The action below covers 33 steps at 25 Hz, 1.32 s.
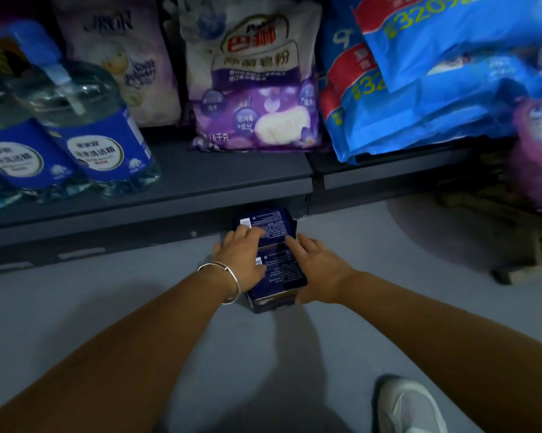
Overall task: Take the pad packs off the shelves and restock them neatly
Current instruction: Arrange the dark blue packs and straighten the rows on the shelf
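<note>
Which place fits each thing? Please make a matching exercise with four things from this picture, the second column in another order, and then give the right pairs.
Things:
1. dark blue pad packs
2. purple and white powder bag
3. silver bracelet
4. white shoe

Places:
A. on the left wrist
B. standing on the shelf, in the middle
C. on the floor, between the two hands
D. at the lower right corner of the picture

Pairs: 1-C, 2-B, 3-A, 4-D

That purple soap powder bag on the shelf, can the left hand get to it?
Probably yes. The left hand rests on the dark pad packs on the floor; the purple bag stands above with nothing between.
</note>
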Tool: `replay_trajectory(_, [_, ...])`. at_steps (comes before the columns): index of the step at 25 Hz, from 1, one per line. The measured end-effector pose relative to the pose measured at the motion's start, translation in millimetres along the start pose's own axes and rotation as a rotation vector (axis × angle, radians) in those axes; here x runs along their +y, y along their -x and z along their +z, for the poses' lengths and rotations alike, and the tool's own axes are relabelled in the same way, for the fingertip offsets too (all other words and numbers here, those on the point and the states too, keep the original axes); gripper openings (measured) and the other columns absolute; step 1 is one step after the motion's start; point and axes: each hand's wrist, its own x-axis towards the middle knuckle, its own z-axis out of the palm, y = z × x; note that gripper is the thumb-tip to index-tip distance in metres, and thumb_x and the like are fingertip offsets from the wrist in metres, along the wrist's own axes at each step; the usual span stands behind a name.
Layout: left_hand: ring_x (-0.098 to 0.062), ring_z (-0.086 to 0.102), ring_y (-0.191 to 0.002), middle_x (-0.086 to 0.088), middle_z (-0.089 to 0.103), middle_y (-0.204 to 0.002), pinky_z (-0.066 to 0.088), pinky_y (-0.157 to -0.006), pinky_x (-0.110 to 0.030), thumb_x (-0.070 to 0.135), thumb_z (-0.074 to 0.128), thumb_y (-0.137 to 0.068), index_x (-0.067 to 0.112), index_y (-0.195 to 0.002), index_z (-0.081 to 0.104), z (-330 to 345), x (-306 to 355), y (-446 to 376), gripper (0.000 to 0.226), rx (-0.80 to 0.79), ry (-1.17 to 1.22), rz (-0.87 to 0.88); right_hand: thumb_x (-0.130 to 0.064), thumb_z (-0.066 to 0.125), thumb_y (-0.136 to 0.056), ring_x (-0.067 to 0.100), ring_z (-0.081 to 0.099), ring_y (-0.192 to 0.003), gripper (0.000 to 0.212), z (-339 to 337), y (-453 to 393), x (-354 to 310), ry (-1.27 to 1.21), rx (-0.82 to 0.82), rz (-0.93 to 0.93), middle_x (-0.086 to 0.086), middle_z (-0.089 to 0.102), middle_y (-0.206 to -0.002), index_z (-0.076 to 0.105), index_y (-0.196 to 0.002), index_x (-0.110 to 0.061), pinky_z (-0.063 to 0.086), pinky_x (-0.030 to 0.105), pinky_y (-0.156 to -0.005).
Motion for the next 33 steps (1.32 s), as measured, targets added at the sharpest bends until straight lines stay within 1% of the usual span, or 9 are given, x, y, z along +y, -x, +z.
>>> replay_trajectory(3, [-0.022, 0.032, -0.129, -0.001, 0.031, -0.140, 0.028, -0.107, -0.039, 0.022, 0.061, -0.085, 0.023, -0.140, 0.028, 10, -7, -5, 0.064, -0.002, 0.004, 0.002, -0.029, 0.074, -0.076, 0.027, 0.016, -0.142, 0.109, 18, -5, -1, -0.027, 0.021, 0.010, 0.009, 0.002, -0.157, -0.003, -0.151, -0.016, 0.026, 0.037, -0.116])
replay_trajectory(6, [-0.021, 0.033, -0.126, 0.000, 0.032, -0.139, 0.030, -0.105, -0.038, 0.022, 0.058, -0.087, 0.022, -0.139, 0.030, 12, -8, -11, 0.060, 0.023, -0.016, 0.017, -0.019, 0.073, -0.077, 0.025, 0.029, -0.132, 0.099, 23, -9, -3, -0.057, 0.123, 0.030, 0.010, 0.017, -0.150, 0.006, -0.150, -0.014, 0.035, 0.033, -0.109])
replay_trajectory(11, [-0.022, 0.033, -0.127, -0.002, 0.031, -0.140, 0.031, -0.105, -0.038, 0.021, 0.056, -0.088, 0.021, -0.139, 0.030, 15, -8, -19, 0.057, 0.023, -0.015, 0.011, -0.018, 0.078, -0.071, 0.023, 0.033, -0.129, 0.093, 21, -14, 3, -0.075, 0.127, 0.015, 0.006, 0.027, -0.144, 0.020, -0.144, -0.014, 0.037, 0.034, -0.107])
replay_trajectory(16, [-0.022, 0.031, -0.128, -0.001, 0.032, -0.141, 0.030, -0.106, -0.038, 0.021, 0.053, -0.091, 0.021, -0.140, 0.030, 18, -4, -23, 0.055, 0.047, -0.037, 0.022, -0.034, 0.079, -0.068, 0.021, 0.035, -0.124, 0.097, 23, -12, 10, -0.032, 0.150, -0.035, 0.006, 0.035, -0.134, 0.022, -0.144, -0.015, 0.035, 0.033, -0.107])
replay_trajectory(19, [-0.022, 0.028, -0.132, 0.000, 0.030, -0.144, 0.027, -0.107, -0.038, 0.023, 0.052, -0.091, 0.022, -0.143, 0.027, 22, -1, -32, 0.057, 0.078, -0.077, 0.037, -0.040, 0.081, -0.063, 0.019, 0.034, -0.123, 0.096, 29, -8, 18, -0.098, 0.143, -0.086, 0.003, 0.033, -0.133, 0.029, -0.140, -0.016, 0.036, 0.032, -0.107])
replay_trajectory(22, [-0.021, 0.022, -0.136, 0.000, 0.026, -0.147, 0.022, -0.110, -0.037, 0.026, 0.054, -0.090, 0.020, -0.145, 0.022, 24, 2, -45, 0.064, 0.094, -0.118, 0.050, -0.032, 0.083, -0.063, 0.018, 0.034, -0.127, 0.099, 36, -3, 28, -0.247, 0.086, -0.115, 0.002, 0.030, -0.141, 0.025, -0.142, -0.015, 0.035, 0.031, -0.109])
replay_trajectory(25, [-0.022, 0.013, -0.141, -0.003, 0.015, -0.154, 0.015, -0.114, -0.040, 0.031, 0.059, -0.087, 0.018, -0.148, 0.012, 26, 7, -59, 0.078, 0.037, -0.179, 0.039, -0.029, 0.082, -0.067, 0.017, 0.032, -0.132, 0.107, 43, -3, 35, -0.316, 0.050, -0.122, 0.002, 0.027, -0.146, 0.013, -0.149, -0.016, 0.032, 0.029, -0.112])
replay_trajectory(29, [-0.025, 0.003, -0.145, -0.007, 0.001, -0.158, 0.015, -0.114, -0.045, 0.040, 0.068, -0.080, 0.015, -0.150, -0.002, 29, 10, -77, 0.102, -0.067, -0.286, -0.030, -0.019, 0.084, -0.063, 0.016, 0.041, -0.123, 0.099, 43, -13, 45, -0.375, 0.037, -0.139, 0.002, 0.036, -0.136, 0.026, -0.143, -0.016, 0.038, 0.027, -0.107])
replay_trajectory(33, [-0.026, 0.023, -0.133, -0.006, 0.024, -0.149, 0.029, -0.102, -0.040, 0.048, 0.073, -0.071, 0.012, -0.149, 0.003, 26, 12, -90, 0.111, -0.025, -0.447, -0.031, -0.018, 0.087, -0.060, 0.013, 0.042, -0.121, 0.099, 36, -17, 61, -0.451, -0.014, -0.140, -0.001, 0.037, -0.133, 0.029, -0.141, -0.018, 0.039, 0.025, -0.106])
